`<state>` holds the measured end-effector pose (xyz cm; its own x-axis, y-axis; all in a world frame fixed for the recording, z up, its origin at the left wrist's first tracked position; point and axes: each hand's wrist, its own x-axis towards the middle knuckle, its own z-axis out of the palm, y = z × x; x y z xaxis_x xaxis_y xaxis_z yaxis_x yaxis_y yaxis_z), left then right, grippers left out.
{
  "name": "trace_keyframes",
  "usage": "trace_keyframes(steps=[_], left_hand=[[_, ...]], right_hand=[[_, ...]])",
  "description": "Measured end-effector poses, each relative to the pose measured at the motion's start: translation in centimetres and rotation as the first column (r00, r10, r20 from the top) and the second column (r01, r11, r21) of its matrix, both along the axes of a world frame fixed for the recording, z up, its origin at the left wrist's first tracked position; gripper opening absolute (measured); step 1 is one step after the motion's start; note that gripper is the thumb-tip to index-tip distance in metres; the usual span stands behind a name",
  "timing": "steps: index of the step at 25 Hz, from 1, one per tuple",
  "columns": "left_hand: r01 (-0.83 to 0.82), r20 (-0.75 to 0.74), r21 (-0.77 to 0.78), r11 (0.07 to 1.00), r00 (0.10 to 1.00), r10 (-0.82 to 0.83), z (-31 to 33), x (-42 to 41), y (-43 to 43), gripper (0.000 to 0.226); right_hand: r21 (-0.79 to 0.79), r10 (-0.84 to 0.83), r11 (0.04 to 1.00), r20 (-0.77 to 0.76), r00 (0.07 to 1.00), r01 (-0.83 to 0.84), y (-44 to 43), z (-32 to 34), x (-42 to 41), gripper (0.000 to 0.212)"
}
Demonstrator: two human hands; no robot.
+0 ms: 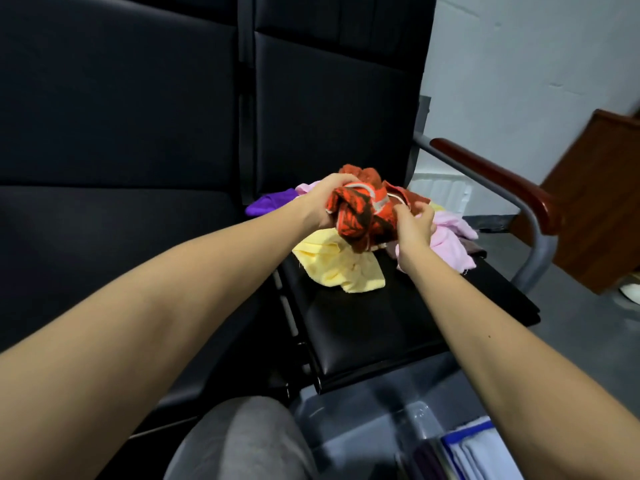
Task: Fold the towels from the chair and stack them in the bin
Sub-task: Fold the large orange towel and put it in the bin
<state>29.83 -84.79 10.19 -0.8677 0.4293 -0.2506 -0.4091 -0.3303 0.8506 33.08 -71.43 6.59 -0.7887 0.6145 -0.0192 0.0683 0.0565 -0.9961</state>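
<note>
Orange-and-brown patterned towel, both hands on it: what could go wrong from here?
1. The left hand and right hand grip the orange-and-brown patterned towel in a wad; lifting may drag the crumpled pale yellow towel just below it off the black chair seat.
2. The pink towel lies near the seat's right edge and could slip off.

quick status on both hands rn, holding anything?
Left hand: fingers curled round the orange patterned towel, gripping it above the pile.
Right hand: pinching the same towel's right side.
</note>
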Motion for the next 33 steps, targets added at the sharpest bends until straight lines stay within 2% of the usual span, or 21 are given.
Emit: trace_keyframes(steps=[1,2,3,4,6,9,11,12,14,16,18,21,25,27,29,30,32,33], left_hand=[[0.022,-0.013,-0.026,0.999,1.0,-0.023,-0.1,-0.3,-0.7,0.03],[0.094,-0.033,-0.036,0.995,0.995,-0.095,0.2,0.0,-1.4,0.027],[0.164,-0.048,-0.068,0.984,0.985,-0.168,0.6,0.3,-2.1,0.021],[0.226,-0.066,-0.101,0.969,0.97,-0.233,1.1,0.7,-2.8,0.015],[0.246,-0.092,-0.142,0.959,0.961,-0.261,1.8,1.0,-3.5,0.011],[0.078,-0.073,-0.183,0.98,0.993,-0.093,1.8,1.1,-4.2,0.027],[0.051,-0.026,-0.215,0.975,0.998,-0.058,0.1,1.0,-4.2,0.02],[0.075,0.015,-0.186,0.98,0.997,-0.074,-0.8,1.2,-4.2,0.022],[0.1,0.053,-0.033,0.994,0.994,-0.098,-2.4,1.4,-4.0,0.027],[0.108,0.046,0.148,0.983,0.992,-0.116,-3.1,1.6,-3.3,0.029],[0.102,0.038,0.244,0.964,0.993,-0.115,-2.8,2.1,-2.4,0.034],[0.019,0.038,0.313,0.95,0.999,-0.032,-1.8,1.8,-1.9,0.037],[-0.043,-0.031,0.385,0.922,0.998,0.059,0.9,1.2,-3.6,0.036],[-0.063,-0.106,0.376,0.925,0.988,0.111,3.0,-0.1,-5.6,0.035],[-0.136,-0.225,0.377,0.916,0.946,0.233,6.3,-1.9,-8.8,0.031],[-0.177,-0.313,0.391,0.903,0.897,0.311,8.1,-3.0,-10.9,0.03],[-0.386,-0.499,0.304,0.871,0.714,0.491,10.6,-4.5,-16.4,0.039],[-0.481,-0.612,0.177,0.859,0.63,0.478,10.5,-5.1,-19.2,0.044]], right_hand=[[-0.16,0.064,0.986,0.054,0.997,-0.055,-0.2,0.0,0.2,0.06],[-0.344,0.199,0.925,0.084,0.976,-0.159,-0.6,0.0,0.3,0.071],[-0.45,0.322,0.854,0.062,0.945,-0.262,-0.8,0.1,0.3,0.069],[-0.459,0.38,0.822,0.003,0.925,-0.337,-1.1,0.4,0.4,0.059],[-0.414,0.343,0.843,-0.078,0.936,-0.344,-2.0,1.2,0.7,0.034],[-0.324,0.233,0.916,-0.049,0.971,-0.236,-2.8,1.3,1.3,0.031],[-0.387,0.225,0.886,-0.117,0.967,-0.254,-3.1,1.2,1.3,0.031],[-0.424,0.227,0.861,-0.174,0.958,-0.281,-3.3,1.4,1.7,0.032],[-0.453,0.252,0.823,-0.247,0.936,-0.342,-3.5,2.0,2.5,0.027],[-0.466,0.29,0.798,-0.26,0.921,-0.383,-3.3,2.7,3.1,0.029],[-0.474,0.266,0.802,-0.263,0.927,-0.365,-3.0,3.3,3.5,0.033],[-0.5,0.213,0.8,-0.279,0.936,-0.331,-3.3,3.6,2.9,0.042],[-0.41,0.193,0.866,-0.256,0.947,-0.287,-5.3,3.9,1.2,0.031],[-0.345,0.2,0.889,-0.3,0.933,-0.302,-6.6,5.1,-0.3,0.018],[-0.269,0.206,0.907,-0.39,0.898,-0.325,-9.6,7.8,-1.9,0.015],[-0.227,0.208,0.917,-0.432,0.878,-0.329,-11.5,9.5,-2.6,0.016],[-0.092,0.289,0.923,-0.478,0.83,-0.374,-16.2,11.9,-3.9,0.021],[0.003,0.352,0.92,-0.439,0.827,-0.391,-18.2,12.2,-4.1,0.027]])
